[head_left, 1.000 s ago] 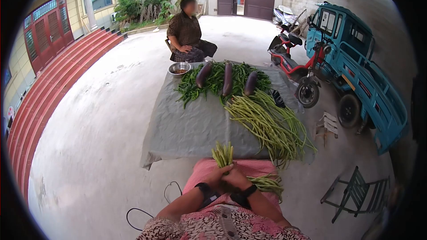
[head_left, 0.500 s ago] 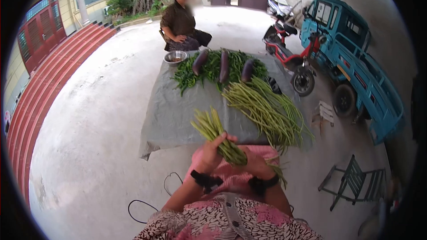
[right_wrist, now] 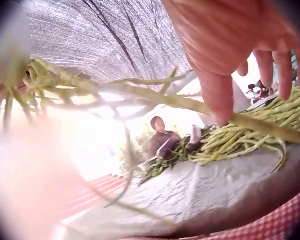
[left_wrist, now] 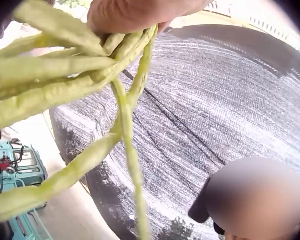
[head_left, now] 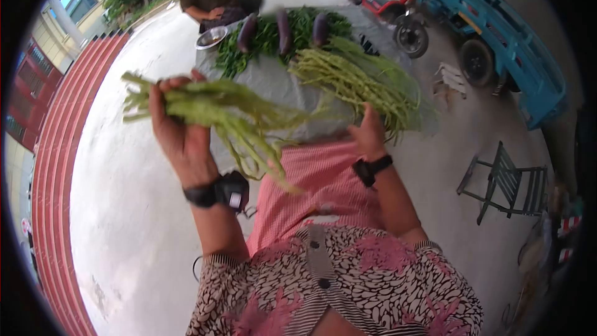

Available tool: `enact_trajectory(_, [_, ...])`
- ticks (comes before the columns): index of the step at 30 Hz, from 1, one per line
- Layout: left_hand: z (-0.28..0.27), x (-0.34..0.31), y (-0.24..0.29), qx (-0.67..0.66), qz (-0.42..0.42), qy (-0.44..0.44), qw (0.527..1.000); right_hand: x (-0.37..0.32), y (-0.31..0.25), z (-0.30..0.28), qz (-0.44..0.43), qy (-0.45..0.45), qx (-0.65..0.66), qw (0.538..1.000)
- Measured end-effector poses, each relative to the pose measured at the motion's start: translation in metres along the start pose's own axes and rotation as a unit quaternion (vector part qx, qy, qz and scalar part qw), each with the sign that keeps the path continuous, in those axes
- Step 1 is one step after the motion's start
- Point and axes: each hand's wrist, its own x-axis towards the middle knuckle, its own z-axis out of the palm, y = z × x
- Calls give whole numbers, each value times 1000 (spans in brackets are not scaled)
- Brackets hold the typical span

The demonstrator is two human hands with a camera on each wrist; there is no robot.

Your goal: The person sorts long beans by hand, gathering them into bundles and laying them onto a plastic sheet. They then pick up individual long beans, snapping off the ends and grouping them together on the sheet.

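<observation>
We now grip the bean bundle (head_left: 217, 96) in our left hand (head_left: 180, 137) alone, raised before the surface (head_left: 267, 70)'s left edge, seemingly freeing our right hand (head_left: 371, 134), fingers extended, beside the bean pile (head_left: 360, 79) along the right edge.

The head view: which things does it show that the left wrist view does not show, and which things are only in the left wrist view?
Only the head view shows three long purple eggplants, a round silver metal bowl and a green slatted folding seat.

Only the left wrist view shows a large grey streaked sheet, which seems to be overhead.

Both share the left hand gripping a bunch of long pale-green beans, and a blue cargo vehicle.
</observation>
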Motion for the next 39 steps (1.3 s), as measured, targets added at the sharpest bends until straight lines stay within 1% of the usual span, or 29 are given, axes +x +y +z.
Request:
enact_trajectory(1, [-3, 8, -2, 97, 38, 3, 995, 1, 6, 2, 28, -28, -5, 999])
enact_trajectory(3, [-10, 17, 0, 50, -9, 9, 999, -7, 7, 8, 0, -35, 57, 998])
enact_trajectory(4, [-11, 19, -2, 37, -9, 26, 999, -11, 5, 13, -14, -34, 86, 996])
enact_trajectory(6, [-13, 21, -7, 17, -14, 58, 998, -29, 3, 21, 20, -120, 102, 987])
enact_trajectory(7, [-14, 22, -8, -3, -30, 55, 998, -36, 5, 23, 35, -158, 106, 981])
enact_trajectory(9, [-16, 21, -13, -7, -37, 54, 998, -51, 12, 28, -3, -185, 119, 975])
enact_trajectory(10, [-14, 19, -16, 29, -36, 47, 998, -54, 13, 28, -22, -198, 125, 972])
enact_trajectory(12, [-10, 13, -22, 101, -32, 32, 994, -51, 9, 25, 11, -169, 153, 974])
enact_trajectory(13, [-5, 9, -27, 173, -14, 57, 983, -47, -3, 20, 28, -154, 169, 973])
enact_trajectory(15, [9, 0, -35, 313, 24, 105, 944, -37, -23, 8, 52, -129, 240, 961])
enact_trajectory(16, [12, -8, -34, 464, 42, 102, 879, -34, -31, 4, 61, -114, 270, 954])
enact_trajectory(18, [21, -21, -41, 621, 80, 18, 779, -29, -51, -11, 69, -93, 320, 940])
enact_trajectory(19, [24, -22, -44, 690, 99, -23, 716, -27, -62, -22, 30, -111, 325, 939])
enact_trajectory(20, [21, -19, -42, 763, 152, -117, 617, -25, -74, -33, -10, -129, 330, 935])
enact_trajectory(21, [17, -17, -41, 808, 223, -197, 508, -26, -85, -42, -49, -148, 333, 930])
enact_trajectory(23, [27, -21, -48, 818, 189, -271, 470, -30, -105, -53, -131, -157, 409, 889])
enact_trajectory(24, [29, -27, -54, 805, 128, -276, 508, -30, -113, -56, -172, -163, 445, 864])
enact_trajectory(26, [31, -45, -71, 766, 1, -283, 577, -33, -126, -60, -189, -254, 489, 813])
enact_trajectory(27, [30, -52, -79, 719, -69, -261, 640, -34, -129, -61, -194, -298, 508, 784])
enact_trajectory(29, [25, -64, -96, 598, -202, -213, 746, -40, -133, -62, -168, -360, 517, 758])
enact_trajectory(30, [21, -70, -103, 576, -208, -212, 762, -44, -130, -61, -152, -392, 514, 748])
enact_trajectory(32, [12, -75, -114, 532, -214, -216, 791, -48, -128, -60, -121, -420, 505, 744])
enact_trajectory(34, [4, -73, -117, 516, -192, -247, 798, -53, -125, -60, -93, -442, 498, 740])
enact_trajectory(37, [5, -70, -115, 509, -209, -259, 794, -58, -123, -57, -61, -466, 490, 734])
enact_trajectory(39, [11, -73, -113, 507, -240, -225, 797, -61, -123, -54, -41, -478, 481, 734])
